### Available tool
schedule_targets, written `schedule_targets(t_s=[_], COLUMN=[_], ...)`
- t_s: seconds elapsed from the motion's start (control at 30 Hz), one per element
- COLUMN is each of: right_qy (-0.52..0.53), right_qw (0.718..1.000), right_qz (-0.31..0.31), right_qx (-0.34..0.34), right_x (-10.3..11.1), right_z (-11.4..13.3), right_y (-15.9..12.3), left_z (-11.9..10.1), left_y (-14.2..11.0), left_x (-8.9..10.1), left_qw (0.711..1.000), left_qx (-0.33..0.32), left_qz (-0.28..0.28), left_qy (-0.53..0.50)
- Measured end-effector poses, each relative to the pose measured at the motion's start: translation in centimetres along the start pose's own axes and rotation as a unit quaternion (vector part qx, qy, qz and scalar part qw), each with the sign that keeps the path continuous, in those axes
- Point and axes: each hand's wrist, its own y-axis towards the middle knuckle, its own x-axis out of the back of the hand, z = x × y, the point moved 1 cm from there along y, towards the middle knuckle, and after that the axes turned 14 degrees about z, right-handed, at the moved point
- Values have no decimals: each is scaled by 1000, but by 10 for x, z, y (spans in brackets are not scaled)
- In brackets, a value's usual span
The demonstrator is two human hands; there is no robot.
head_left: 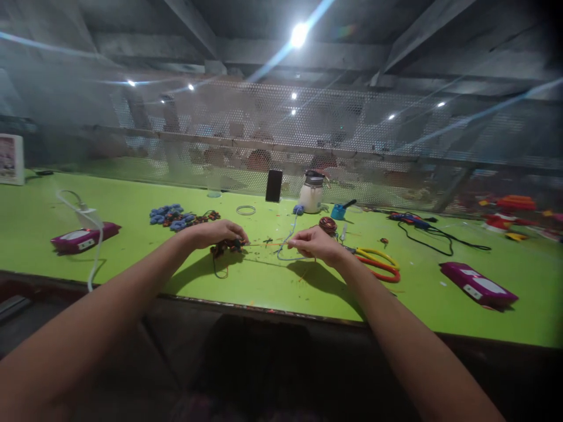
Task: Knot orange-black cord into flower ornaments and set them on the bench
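Observation:
My left hand is closed around a small dark bundle of knotted cord, with a loose loop hanging below it onto the green table. A thin orange strand runs straight from that bundle to my right hand, whose thumb and fingers are pinched on its end. Beside the right fingers a pale blue-grey cord curves over the tabletop and leads up to a small blue ball. Scissors with yellow and red handles lie by my right wrist, their blades partly hidden.
Blue and dark knotted pieces lie at the left. Behind stand a phone, a white jar and a blue pot. Purple power strips flank both sides. A black-corded tool lies right, beyond a cord coil.

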Motion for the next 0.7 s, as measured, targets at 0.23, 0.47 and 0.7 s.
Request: schedule_targets(t_s=[0.23,0.47,0.7], right_qy=[-79,-148,-208], right_qw=[994,984,974], right_qz=[73,90,85], right_qx=[-35,-35,-37], right_x=[-22,-38,-43], right_z=[7,1,6], right_y=[1,6,6], left_z=[-6,-8,-48], left_y=[6,-2,-12], left_x=[21,25,-7], left_qw=[993,986,948], left_qx=[17,84,25], left_qz=[11,-55,-274], left_qy=[115,136,160])
